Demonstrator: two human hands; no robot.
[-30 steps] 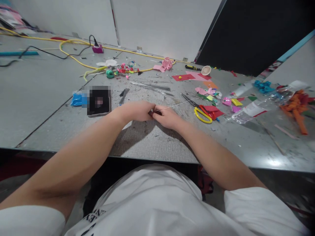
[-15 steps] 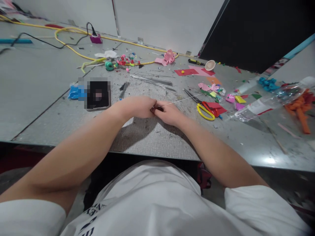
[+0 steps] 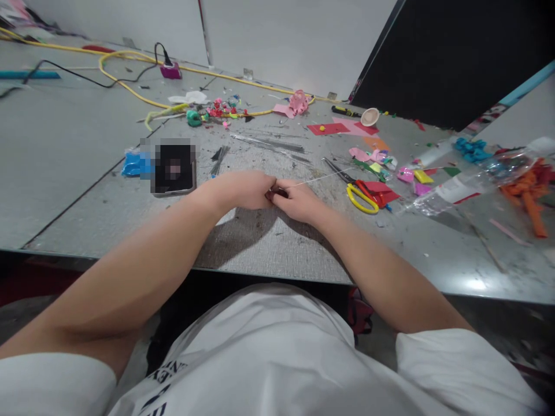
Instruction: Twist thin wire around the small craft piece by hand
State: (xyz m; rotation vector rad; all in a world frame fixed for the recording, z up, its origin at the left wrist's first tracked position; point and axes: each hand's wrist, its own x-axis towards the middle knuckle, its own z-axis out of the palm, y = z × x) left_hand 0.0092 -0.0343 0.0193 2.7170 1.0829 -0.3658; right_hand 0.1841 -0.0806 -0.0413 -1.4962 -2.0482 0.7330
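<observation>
My left hand (image 3: 255,189) and my right hand (image 3: 299,201) meet over the grey textured mat (image 3: 243,242), fingertips pressed together. Between them shows a small dark reddish thing (image 3: 281,193), mostly hidden by the fingers. A thin pale wire (image 3: 326,176) sticks out from my closed right hand towards the right. What my left fingers pinch is covered. Scissors with yellow and red handles (image 3: 362,198) lie to the right of my right hand. Beyond my hands is a bundle of thin metal wires (image 3: 269,143), with a shorter dark bunch (image 3: 220,160) nearer my left hand.
A phone (image 3: 174,167) and a blue packet (image 3: 132,164) lie on the left. On the right are coloured paper scraps (image 3: 375,159), a plastic bottle (image 3: 477,179) and orange crepe paper (image 3: 535,196). A yellow cable (image 3: 234,75) runs along the back, near a purple plug adapter (image 3: 170,70).
Both hands stay together in nearly the same place. The whole view has shifted very slightly; nothing else visibly moved.
</observation>
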